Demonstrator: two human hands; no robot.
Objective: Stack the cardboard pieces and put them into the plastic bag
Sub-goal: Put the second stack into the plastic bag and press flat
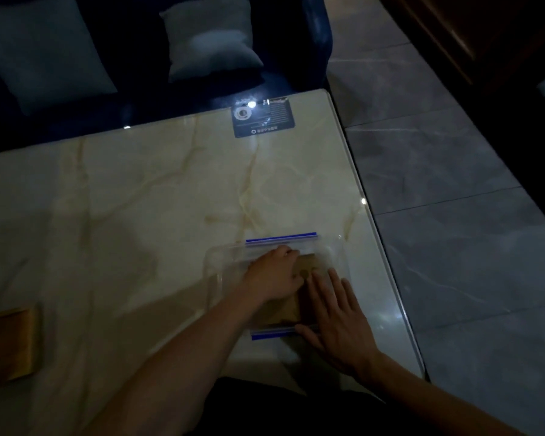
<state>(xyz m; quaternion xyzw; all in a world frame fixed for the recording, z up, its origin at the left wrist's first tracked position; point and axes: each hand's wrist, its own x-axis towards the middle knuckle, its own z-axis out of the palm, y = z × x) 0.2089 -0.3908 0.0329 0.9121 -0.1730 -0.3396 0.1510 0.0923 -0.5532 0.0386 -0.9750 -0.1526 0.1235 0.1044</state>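
Observation:
A clear plastic zip bag (221,262) with blue strips at its far and near edges lies on the marble table near the right side. Brown cardboard pieces (307,265) show under my hands, over the bag. My left hand (272,273) rests on the cardboard with fingers curled at its far edge. My right hand (337,313) lies flat, fingers spread, pressing the cardboard's right side and the bag's near blue strip. Whether the cardboard is inside the bag is unclear in the dim light.
A yellow-brown block (8,344) sits at the table's left edge. A dark card (265,118) lies at the far edge. The table's right edge (378,234) borders a grey tiled floor. A dark blue sofa with pale cushions (211,39) stands behind.

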